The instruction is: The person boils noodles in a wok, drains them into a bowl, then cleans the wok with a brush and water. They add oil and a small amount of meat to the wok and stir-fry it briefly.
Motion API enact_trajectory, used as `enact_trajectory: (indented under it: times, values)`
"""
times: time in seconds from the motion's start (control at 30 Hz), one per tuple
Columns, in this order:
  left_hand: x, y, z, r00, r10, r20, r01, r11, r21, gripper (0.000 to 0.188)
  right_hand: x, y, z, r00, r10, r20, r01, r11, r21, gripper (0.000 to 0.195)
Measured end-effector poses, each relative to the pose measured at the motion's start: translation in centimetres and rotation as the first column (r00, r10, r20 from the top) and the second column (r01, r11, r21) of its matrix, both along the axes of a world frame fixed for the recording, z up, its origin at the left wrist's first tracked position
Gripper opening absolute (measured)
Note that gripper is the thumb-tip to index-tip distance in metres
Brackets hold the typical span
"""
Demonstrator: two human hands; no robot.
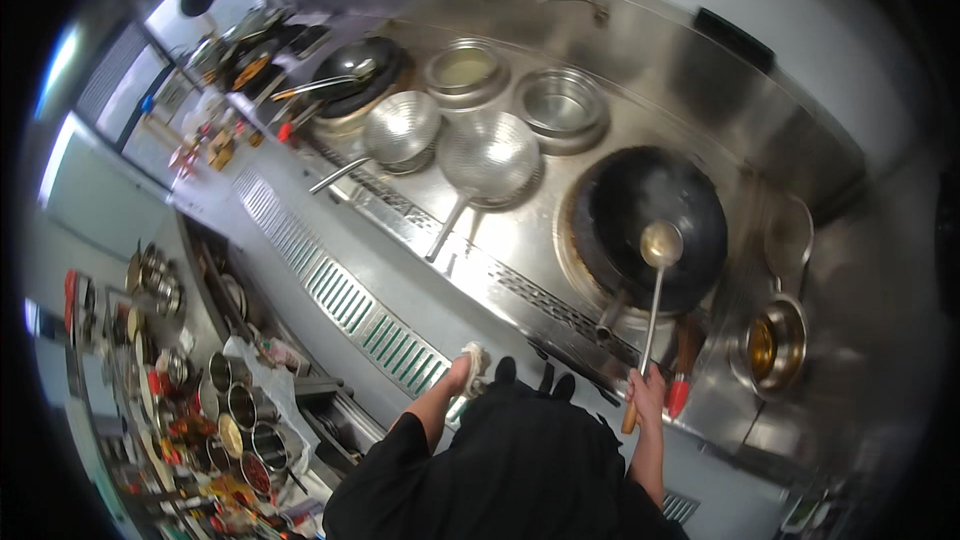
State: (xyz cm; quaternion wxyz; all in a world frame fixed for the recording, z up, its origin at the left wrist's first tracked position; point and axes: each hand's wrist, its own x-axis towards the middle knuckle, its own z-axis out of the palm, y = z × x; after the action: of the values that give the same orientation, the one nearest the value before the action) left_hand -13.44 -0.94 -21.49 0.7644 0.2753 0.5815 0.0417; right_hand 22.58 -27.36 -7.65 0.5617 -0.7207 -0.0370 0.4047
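My right hand [647, 392] grips the wooden-ended handle of a long metal ladle [661, 244]. The ladle's bowl rests within a large black wok [622, 199] on the burner, and faint steam rises there. A stubby wok handle [612, 317] points towards me. In my left hand [462, 373] is a bunched white cloth [475, 366], held low beside my body over the floor. Right of the wok sits a metal bowl [793, 345] with amber liquid, probably oil. A red-handled tool [678, 396] lies between the wok and that bowl.
Two perforated metal strainers [489, 154] [403, 124] lie on the steel range, handles jutting over its front edge. Behind them are two round metal pots [465, 69] [562, 101]. Another wok [352, 67] holds a ladle. Behind me, a counter carries several seasoning containers [244, 406]. A drain grate [390, 345] crosses the floor.
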Motion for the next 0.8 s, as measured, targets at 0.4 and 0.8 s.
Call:
enact_trajectory:
  times: [0.4,0.8]
  values:
    - [-2.6,-1.0,-0.8,0.997,0.071,0.041,-0.064,0.984,-0.165,0.039,-0.9,1.4,3.2,1.0,-0.014,0.028,0.014,1.0,-0.002,0.012]
    - [-4.4,1.0,-2.7,0.995,0.014,0.097,0.006,0.979,-0.202,0.039,-2.6,-1.9,7.6,0.968,-0.249,0.02,0.238,0.945,0.224,0.01]
